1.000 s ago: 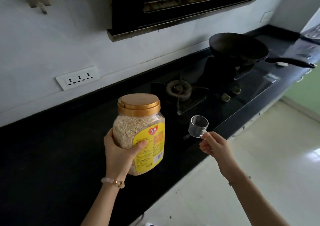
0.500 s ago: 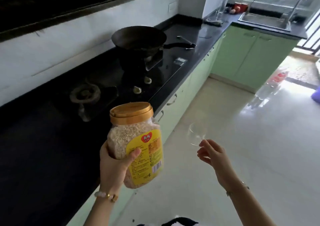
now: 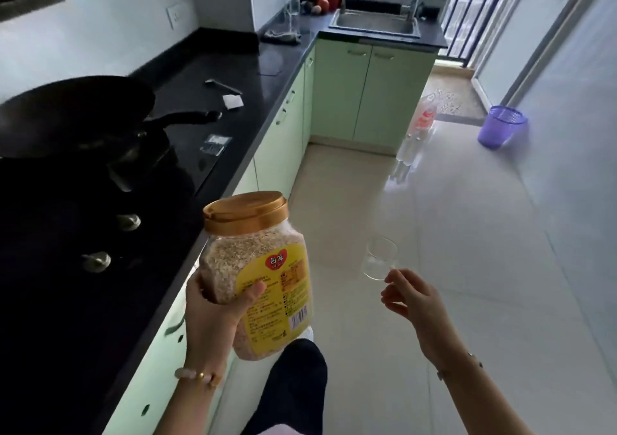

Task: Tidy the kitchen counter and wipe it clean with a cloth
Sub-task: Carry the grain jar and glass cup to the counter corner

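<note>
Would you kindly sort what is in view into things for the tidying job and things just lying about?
Job: jar in the left hand; clear cup in the right hand; counter; cloth.

Lying about: wok; purple bin; sink.

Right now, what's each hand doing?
Left hand: closed around the gold-lidded clear plastic grain jar.
Right hand: pinching the small clear measuring cup by its handle.
</note>
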`<state>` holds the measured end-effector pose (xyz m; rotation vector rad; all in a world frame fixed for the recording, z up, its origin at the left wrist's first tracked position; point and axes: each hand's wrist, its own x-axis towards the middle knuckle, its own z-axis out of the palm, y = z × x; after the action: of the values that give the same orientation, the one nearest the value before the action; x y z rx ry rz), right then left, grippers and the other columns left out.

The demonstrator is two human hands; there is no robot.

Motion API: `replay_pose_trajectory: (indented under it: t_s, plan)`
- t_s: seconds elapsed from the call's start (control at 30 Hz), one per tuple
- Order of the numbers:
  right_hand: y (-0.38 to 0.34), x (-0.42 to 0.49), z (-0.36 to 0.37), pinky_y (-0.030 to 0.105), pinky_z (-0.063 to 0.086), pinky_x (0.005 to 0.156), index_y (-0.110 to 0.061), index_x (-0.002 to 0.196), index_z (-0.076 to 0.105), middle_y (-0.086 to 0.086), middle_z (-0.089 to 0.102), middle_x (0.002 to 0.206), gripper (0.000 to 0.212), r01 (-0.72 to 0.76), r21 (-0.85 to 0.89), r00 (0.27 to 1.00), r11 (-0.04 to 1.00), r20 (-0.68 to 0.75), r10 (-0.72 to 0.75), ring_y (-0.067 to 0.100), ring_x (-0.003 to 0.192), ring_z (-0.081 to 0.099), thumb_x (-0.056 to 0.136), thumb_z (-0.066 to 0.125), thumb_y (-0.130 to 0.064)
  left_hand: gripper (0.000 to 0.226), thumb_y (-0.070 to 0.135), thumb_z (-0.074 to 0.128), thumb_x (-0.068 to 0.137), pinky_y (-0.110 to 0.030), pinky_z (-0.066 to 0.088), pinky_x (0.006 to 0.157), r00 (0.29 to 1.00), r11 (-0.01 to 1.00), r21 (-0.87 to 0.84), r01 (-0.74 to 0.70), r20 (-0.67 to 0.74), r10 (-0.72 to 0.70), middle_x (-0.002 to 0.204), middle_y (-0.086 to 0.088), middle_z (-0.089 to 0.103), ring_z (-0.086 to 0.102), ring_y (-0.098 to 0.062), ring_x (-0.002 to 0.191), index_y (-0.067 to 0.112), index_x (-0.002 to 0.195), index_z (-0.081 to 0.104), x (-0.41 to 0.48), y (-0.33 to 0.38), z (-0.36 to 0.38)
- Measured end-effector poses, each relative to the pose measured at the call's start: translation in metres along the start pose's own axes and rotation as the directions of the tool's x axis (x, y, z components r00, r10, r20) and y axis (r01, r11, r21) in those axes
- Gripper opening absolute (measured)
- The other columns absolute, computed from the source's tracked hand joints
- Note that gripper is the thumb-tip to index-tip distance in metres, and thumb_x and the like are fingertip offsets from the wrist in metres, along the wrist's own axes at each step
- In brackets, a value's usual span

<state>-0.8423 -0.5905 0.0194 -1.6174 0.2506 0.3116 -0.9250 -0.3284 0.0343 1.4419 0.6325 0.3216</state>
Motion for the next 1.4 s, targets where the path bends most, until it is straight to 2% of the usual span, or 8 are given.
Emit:
replay_pose_trajectory:
  t_s: [0.23, 0.53, 0.7, 0.87, 1.1, 1.3, 1.4]
  plan:
    - [-0.042, 0.120, 0.011, 0.031, 0.051, 0.071, -0.009, 0.074, 0.061, 0.007, 0.059, 0.064, 0.025, -0.029, 0.018, 0.996, 0.999, -0.082, 0.031, 0.019, 0.063, 0.058, 0.094, 0.049, -0.019, 0.109, 0.060, 0.085, 0.022, -0.054, 0.053, 0.082, 0.998, 1.000, 0.011, 0.016, 0.064, -0.016, 0.114, -0.006, 0.064, 0.063, -0.027, 0.102, 0.022, 0.117, 0.046, 0.134, 0.024, 0.081]
    - [-0.111, 0.260, 0.004, 0.032, 0.051, 0.071, -0.011, 0.073, 0.061, 0.006, 0.059, 0.062, 0.024, 0.034, 0.121, 0.983, 0.992, -0.186, -0.011, 0.017, 0.060, 0.057, 0.093, 0.051, -0.019, 0.111, 0.063, 0.084, 0.019, -0.055, 0.053, 0.081, 0.988, 0.997, 0.083, 0.001, 0.153, -0.014, 0.112, -0.006, 0.063, 0.063, -0.028, 0.100, 0.024, 0.116, 0.044, 0.270, 0.065, 0.170]
    - [-0.116, 0.336, -0.012, 0.030, 0.052, 0.071, -0.010, 0.074, 0.062, 0.006, 0.059, 0.063, 0.025, -0.028, 0.133, 0.978, 0.991, -0.200, 0.055, 0.019, 0.063, 0.058, 0.094, 0.050, -0.021, 0.114, 0.063, 0.083, 0.021, -0.055, 0.053, 0.082, 0.988, 0.991, 0.131, 0.009, 0.152, -0.029, 0.115, -0.007, 0.061, 0.061, -0.030, 0.103, 0.021, 0.119, 0.044, 0.334, 0.069, 0.230]
    - [-0.129, 0.436, -0.036, 0.029, 0.051, 0.068, -0.007, 0.076, 0.062, 0.007, 0.060, 0.063, 0.024, -0.075, 0.112, 0.981, 0.991, -0.168, 0.094, 0.019, 0.063, 0.058, 0.094, 0.050, -0.019, 0.121, 0.066, 0.082, 0.017, -0.053, 0.053, 0.083, 0.993, 0.989, 0.140, 0.041, 0.105, -0.056, 0.118, -0.007, 0.059, 0.060, -0.030, 0.105, 0.022, 0.122, 0.042, 0.400, 0.069, 0.304]
    - [-0.211, 0.581, -0.068, 0.025, 0.050, 0.064, -0.008, 0.075, 0.059, 0.003, 0.058, 0.058, 0.023, -0.031, 0.050, 0.997, 0.998, -0.065, 0.034, 0.012, 0.055, 0.056, 0.094, 0.049, -0.016, 0.121, 0.065, 0.081, 0.018, -0.052, 0.054, 0.081, 0.999, 0.994, 0.108, 0.034, 0.022, -0.037, 0.118, -0.007, 0.060, 0.061, -0.030, 0.104, 0.021, 0.123, 0.042, 0.487, 0.105, 0.406]
    - [-0.249, 0.676, -0.065, 0.020, 0.050, 0.060, -0.007, 0.073, 0.059, 0.003, 0.057, 0.058, 0.023, -0.021, 0.007, 0.999, 1.000, 0.040, 0.021, 0.008, 0.051, 0.057, 0.093, 0.050, -0.014, 0.114, 0.064, 0.082, 0.021, -0.048, 0.055, 0.079, 0.998, 0.998, 0.051, 0.033, -0.053, -0.031, 0.114, -0.004, 0.063, 0.063, -0.025, 0.100, 0.021, 0.119, 0.045, 0.548, 0.125, 0.455]
    - [-0.255, 0.718, -0.052, 0.022, 0.050, 0.061, -0.007, 0.072, 0.060, 0.003, 0.057, 0.057, 0.023, -0.065, -0.023, 0.994, 0.998, 0.091, 0.067, 0.009, 0.052, 0.056, 0.093, 0.051, -0.014, 0.111, 0.060, 0.085, 0.024, -0.052, 0.053, 0.084, 0.992, 0.997, 0.016, 0.077, -0.099, -0.075, 0.116, -0.005, 0.063, 0.063, -0.027, 0.103, 0.023, 0.120, 0.045, 0.585, 0.128, 0.467]
